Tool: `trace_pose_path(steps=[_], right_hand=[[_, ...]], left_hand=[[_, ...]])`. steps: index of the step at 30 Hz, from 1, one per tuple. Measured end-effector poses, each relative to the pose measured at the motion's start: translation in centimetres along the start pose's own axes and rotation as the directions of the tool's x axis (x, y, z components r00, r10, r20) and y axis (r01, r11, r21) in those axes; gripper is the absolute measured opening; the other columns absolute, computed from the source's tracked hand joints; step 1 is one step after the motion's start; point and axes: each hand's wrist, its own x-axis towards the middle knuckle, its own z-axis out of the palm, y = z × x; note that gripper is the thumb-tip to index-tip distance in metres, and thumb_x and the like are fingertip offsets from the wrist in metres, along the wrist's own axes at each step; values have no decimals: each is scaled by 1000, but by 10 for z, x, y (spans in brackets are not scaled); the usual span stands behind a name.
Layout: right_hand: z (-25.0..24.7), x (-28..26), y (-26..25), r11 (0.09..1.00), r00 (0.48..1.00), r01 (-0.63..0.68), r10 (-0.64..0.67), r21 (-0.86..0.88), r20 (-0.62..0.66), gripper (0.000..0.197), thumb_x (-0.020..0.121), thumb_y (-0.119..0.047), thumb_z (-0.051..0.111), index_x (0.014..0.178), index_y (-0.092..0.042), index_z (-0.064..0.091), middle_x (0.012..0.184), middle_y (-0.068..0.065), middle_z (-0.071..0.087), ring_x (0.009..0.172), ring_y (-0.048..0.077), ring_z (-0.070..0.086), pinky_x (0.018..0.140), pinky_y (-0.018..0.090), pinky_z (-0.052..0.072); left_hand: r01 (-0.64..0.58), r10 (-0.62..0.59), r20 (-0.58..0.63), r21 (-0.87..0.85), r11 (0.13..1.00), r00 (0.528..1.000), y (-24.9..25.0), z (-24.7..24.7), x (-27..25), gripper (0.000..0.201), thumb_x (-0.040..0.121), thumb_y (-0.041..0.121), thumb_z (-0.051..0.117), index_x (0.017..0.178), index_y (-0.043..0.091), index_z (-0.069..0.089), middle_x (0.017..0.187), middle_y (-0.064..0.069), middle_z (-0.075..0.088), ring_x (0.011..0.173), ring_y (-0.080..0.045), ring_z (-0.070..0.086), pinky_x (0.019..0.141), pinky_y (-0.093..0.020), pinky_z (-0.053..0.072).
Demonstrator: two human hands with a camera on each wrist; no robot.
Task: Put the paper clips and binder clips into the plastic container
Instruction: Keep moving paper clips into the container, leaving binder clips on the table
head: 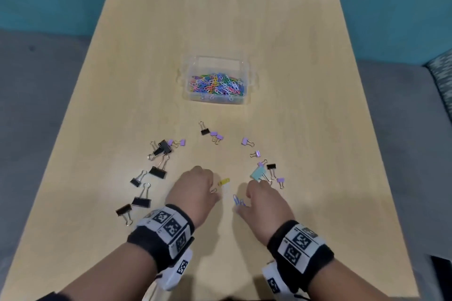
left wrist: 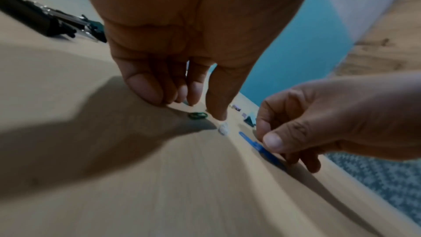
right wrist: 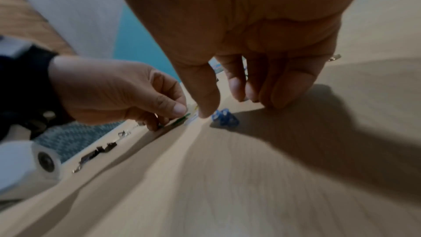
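A clear plastic container (head: 247, 73) at mid-table holds several coloured paper clips (head: 216, 83). Black, purple and teal binder clips (head: 157, 171) lie scattered in an arc in front of it. My left hand (head: 210, 190) points its curled fingertips down at the table. A green paper clip (left wrist: 197, 115) lies between its thumb and fingers, untouched, with a white clip (left wrist: 223, 128) just beyond. A yellow clip (head: 224, 181) lies nearby. My right hand (head: 244, 201) pinches blue paper clips (right wrist: 224, 117) between thumb and fingers, low on the table.
The wooden table (head: 281, 44) is bare behind the container. Black binder clips (head: 141, 201) lie left of my left wrist. A teal clip (head: 257, 174) and purple ones (head: 280, 180) sit just beyond my right fingers. Grey floor surrounds the table.
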Motion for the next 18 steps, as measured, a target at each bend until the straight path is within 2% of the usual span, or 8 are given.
trace_pose_path(steps=[3,7,11,14,16,18], right_hand=[[9,-4,-5,1000,998,-7,7,-14,-55,21,90,-33,56,96,-20,42,104,2,48,93,25,49,69,30,30],[13,-8,-5,1000,997,-8,7,-7,-78,7,93,-14,48,96,-17,43,108,5,48,94,25,46,69,30,29],[15,-8,-4,1000,997,-22,22,-2,-73,17,88,-4,45,88,-19,38,106,5,47,92,23,41,69,29,31],[15,-12,-6,998,998,-2,-2,-64,-55,20,87,-1,43,87,-19,34,101,6,48,85,22,35,68,30,28],[16,-15,-6,996,999,28,-31,-83,-41,23,82,3,40,87,-18,33,94,5,46,83,22,34,66,31,26],[14,-17,-4,995,997,69,-71,-71,-24,22,82,2,40,90,-18,38,91,2,45,86,24,42,64,32,29]], left_hand=[[-3,4,-33,38,999,999,5,8,-7,22,87,27,60,80,22,39,86,4,39,81,-19,44,66,-29,34],[-41,45,-54,70,997,997,5,15,-11,17,91,20,53,81,22,39,95,-1,48,84,-20,43,67,-30,35],[-90,101,-71,152,984,992,6,17,-16,5,93,15,49,92,18,44,102,-3,47,86,-19,40,68,-28,29],[-152,165,-37,234,960,986,8,24,-21,14,90,7,47,101,15,44,102,-3,47,93,-21,44,69,-26,29],[-151,160,-34,192,970,986,7,26,-24,15,90,6,44,101,16,44,97,-2,48,88,-21,45,66,-28,31],[-63,61,-93,-19,998,994,6,23,-24,16,92,8,43,103,16,51,95,-2,52,83,-23,53,68,-34,42]])
